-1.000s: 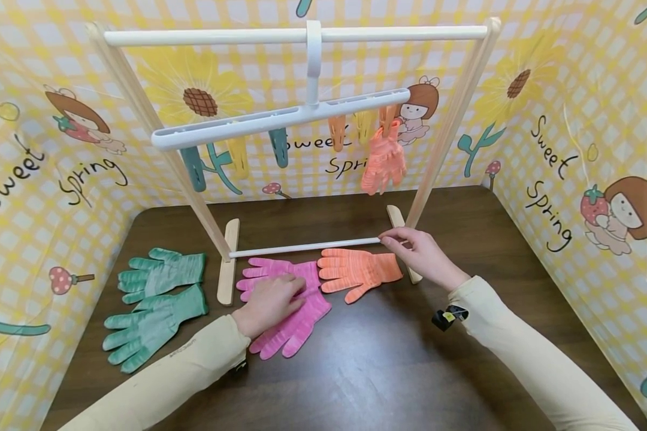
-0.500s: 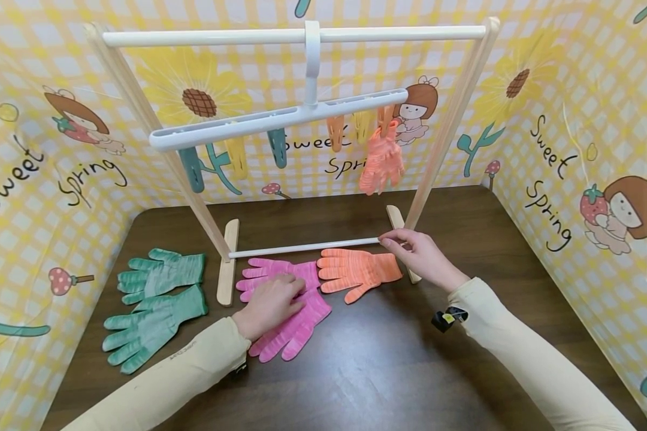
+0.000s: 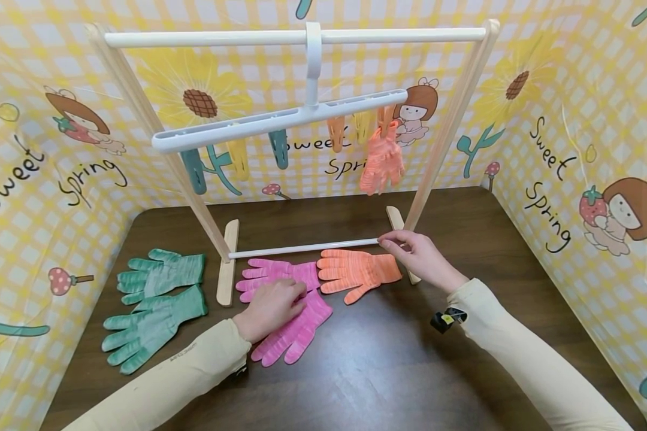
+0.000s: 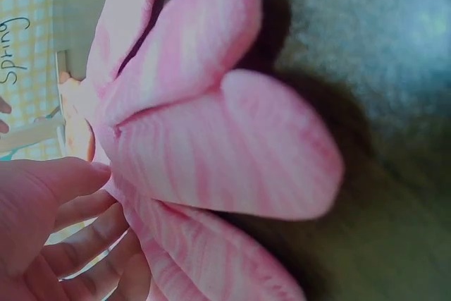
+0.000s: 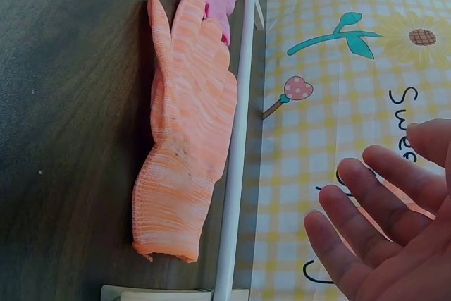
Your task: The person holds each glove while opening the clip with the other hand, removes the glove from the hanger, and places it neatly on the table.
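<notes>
My left hand (image 3: 272, 305) lies over two pink gloves on the brown table. It covers part of the upper pink glove (image 3: 261, 272) and the edge of the lower pink glove (image 3: 296, 335). Seen from the left wrist, its thumb (image 4: 77, 174) touches pink knit, with the other fingers loosely bent beside it. My right hand (image 3: 415, 250) is relaxed near the right end of the rack's white lower bar (image 3: 313, 246). In the right wrist view its loose fingers hold nothing. An orange glove (image 3: 356, 272) lies flat between the two hands, cuff to the right.
Two green gloves (image 3: 162, 311) lie at the left. A wooden rack (image 3: 466, 108) carries a light grey hanger (image 3: 237, 127) with several coloured clothespins (image 3: 279, 149). Another orange glove (image 3: 384, 161) hangs from its right end. Patterned yellow checked cloth (image 3: 561, 78) encloses the back and sides.
The lower pink glove has shifted slightly toward the front under my left hand, its fingers turning a little. My right hand stays in nearly the same place.
</notes>
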A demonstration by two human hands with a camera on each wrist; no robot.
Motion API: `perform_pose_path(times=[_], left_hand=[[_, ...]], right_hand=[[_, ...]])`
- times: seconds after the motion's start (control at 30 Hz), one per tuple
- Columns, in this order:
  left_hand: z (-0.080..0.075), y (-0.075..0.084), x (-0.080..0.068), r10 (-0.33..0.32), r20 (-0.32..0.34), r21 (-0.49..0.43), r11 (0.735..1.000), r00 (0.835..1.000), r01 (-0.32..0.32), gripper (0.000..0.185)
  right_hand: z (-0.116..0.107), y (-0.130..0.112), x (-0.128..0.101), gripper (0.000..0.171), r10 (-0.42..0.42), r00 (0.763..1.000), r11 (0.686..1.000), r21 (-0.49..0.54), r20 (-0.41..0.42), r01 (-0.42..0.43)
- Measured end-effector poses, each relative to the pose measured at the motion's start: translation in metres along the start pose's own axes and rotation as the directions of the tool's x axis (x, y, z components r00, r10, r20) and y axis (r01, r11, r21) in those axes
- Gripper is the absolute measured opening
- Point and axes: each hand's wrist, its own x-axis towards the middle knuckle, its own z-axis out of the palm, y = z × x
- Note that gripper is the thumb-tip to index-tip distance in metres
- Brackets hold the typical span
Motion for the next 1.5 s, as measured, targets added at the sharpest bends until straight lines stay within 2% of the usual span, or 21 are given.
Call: perform_pose_path(times=[0.37, 0.53, 0.67, 0.83, 0.93, 1.2, 1.5], left_hand=[[-0.008, 0.003, 0.005, -0.029, -0.022, -0.025, 0.999, 0.999, 0.028, 0.027], [-0.014, 0.008, 0.012, -0.049, -0.042, -0.061, 0.997, 0.998, 0.047, 0.012], [-0.018, 0.012, 0.019, -0.056, -0.095, -0.104, 0.993, 0.994, 0.046, 0.030], [-0.023, 0.016, 0.032, -0.064, -0.186, -0.203, 0.979, 0.981, 0.025, 0.026], [-0.028, 0.019, 0.041, -0.096, -0.225, -0.286, 0.958, 0.970, 0.028, 0.023], [-0.036, 0.021, 0.063, -0.171, -0.292, -0.479, 0.878, 0.941, 0.011, 0.016], [-0.043, 0.019, 0.088, -0.228, -0.318, -0.639, 0.769, 0.920, -0.030, 0.023]], right_hand=[[-0.008, -0.013, 0.004, 0.032, -0.002, 1.000, 1.000, 0.016, -0.024, 0.003], [-0.017, -0.020, 0.009, 0.031, -0.009, 0.999, 1.000, 0.026, -0.041, 0.010], [-0.025, -0.025, 0.013, 0.032, -0.021, 0.998, 0.999, 0.026, -0.063, 0.022], [-0.034, -0.031, 0.020, 0.033, -0.043, 0.993, 0.999, -0.013, -0.109, 0.042], [-0.040, -0.037, 0.024, 0.034, -0.056, 0.989, 0.998, -0.022, -0.139, 0.053], [-0.052, -0.051, 0.033, 0.034, -0.063, 0.977, 0.998, -0.014, -0.206, 0.061], [-0.063, -0.060, 0.044, 0.035, -0.087, 0.962, 0.996, -0.034, -0.259, 0.081]])
